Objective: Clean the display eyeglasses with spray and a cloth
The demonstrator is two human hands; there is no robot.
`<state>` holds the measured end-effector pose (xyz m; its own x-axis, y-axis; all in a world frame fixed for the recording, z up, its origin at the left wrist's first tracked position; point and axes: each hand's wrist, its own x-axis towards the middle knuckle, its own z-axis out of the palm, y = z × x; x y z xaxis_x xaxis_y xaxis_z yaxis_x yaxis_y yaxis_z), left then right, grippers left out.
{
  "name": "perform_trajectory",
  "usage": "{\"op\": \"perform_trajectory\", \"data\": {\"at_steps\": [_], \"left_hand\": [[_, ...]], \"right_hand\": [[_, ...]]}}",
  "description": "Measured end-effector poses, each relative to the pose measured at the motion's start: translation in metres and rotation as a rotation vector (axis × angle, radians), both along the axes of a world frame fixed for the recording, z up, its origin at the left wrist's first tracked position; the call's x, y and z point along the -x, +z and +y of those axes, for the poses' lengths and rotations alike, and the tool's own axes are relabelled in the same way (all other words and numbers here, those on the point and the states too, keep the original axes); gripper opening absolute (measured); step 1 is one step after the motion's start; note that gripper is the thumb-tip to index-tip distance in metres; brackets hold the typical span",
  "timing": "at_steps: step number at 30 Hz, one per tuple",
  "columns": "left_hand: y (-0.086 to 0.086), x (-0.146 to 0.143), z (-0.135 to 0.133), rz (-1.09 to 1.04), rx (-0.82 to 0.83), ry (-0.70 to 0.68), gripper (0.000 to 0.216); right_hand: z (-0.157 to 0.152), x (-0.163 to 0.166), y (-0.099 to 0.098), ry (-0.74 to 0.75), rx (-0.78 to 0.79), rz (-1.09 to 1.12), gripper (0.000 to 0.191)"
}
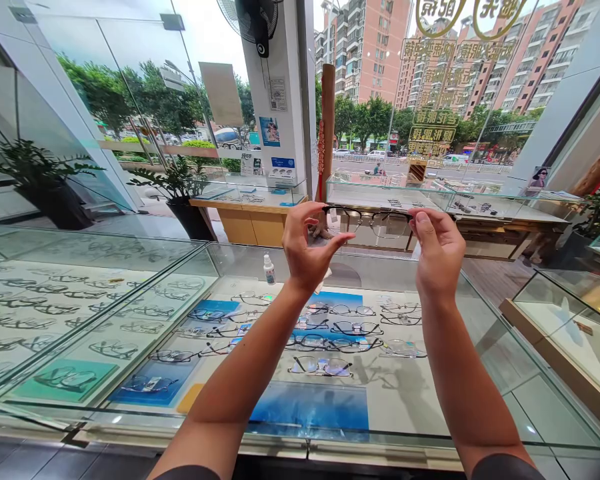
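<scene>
A pair of eyeglasses (373, 215) with a dark upper rim and clear lenses is held up in front of me, above the glass display case. My left hand (307, 247) touches its left end with the fingertips, the thumb stretched out below and apart from the frame. At the right end, my right hand (437, 250) pinches the glasses between thumb and fingers. Below my hands, several eyeglasses (357, 328) lie in rows inside the case, some on blue sheets (310, 407). A small white spray bottle (269, 269) stands on the glass near my left wrist.
Another glass case (45, 293) full of eyeglasses adjoins on the left. A lower display case (575, 320) stands at the right. Beyond are more counters (250, 220), potted plants (177, 190), a wooden post (327, 133) and tall windows onto a street.
</scene>
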<state>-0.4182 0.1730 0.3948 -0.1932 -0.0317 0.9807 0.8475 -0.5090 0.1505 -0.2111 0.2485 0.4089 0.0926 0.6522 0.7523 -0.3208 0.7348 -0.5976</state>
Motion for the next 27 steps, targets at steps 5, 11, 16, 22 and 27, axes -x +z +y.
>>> {"op": "perform_trajectory", "data": {"at_steps": [5, 11, 16, 22, 27], "left_hand": [[-0.002, 0.002, 0.004, -0.032, 0.011, -0.063, 0.064], [-0.005, 0.005, 0.009, -0.057, 0.051, -0.141, 0.064], [-0.005, 0.005, 0.011, -0.048, 0.086, -0.192, 0.064], [-0.005, 0.007, 0.013, -0.047, 0.129, -0.257, 0.063], [-0.006, 0.006, 0.015, -0.067, 0.15, -0.311, 0.062]], "right_hand": [[-0.005, -0.001, 0.002, 0.035, 0.024, 0.001, 0.026], [-0.01, -0.003, 0.003, 0.072, 0.009, -0.039, 0.026], [-0.014, -0.004, 0.006, 0.201, -0.01, -0.057, 0.025], [-0.016, -0.004, 0.007, 0.29, 0.012, -0.097, 0.023], [-0.018, -0.001, 0.008, 0.355, 0.067, -0.051, 0.019]]}}
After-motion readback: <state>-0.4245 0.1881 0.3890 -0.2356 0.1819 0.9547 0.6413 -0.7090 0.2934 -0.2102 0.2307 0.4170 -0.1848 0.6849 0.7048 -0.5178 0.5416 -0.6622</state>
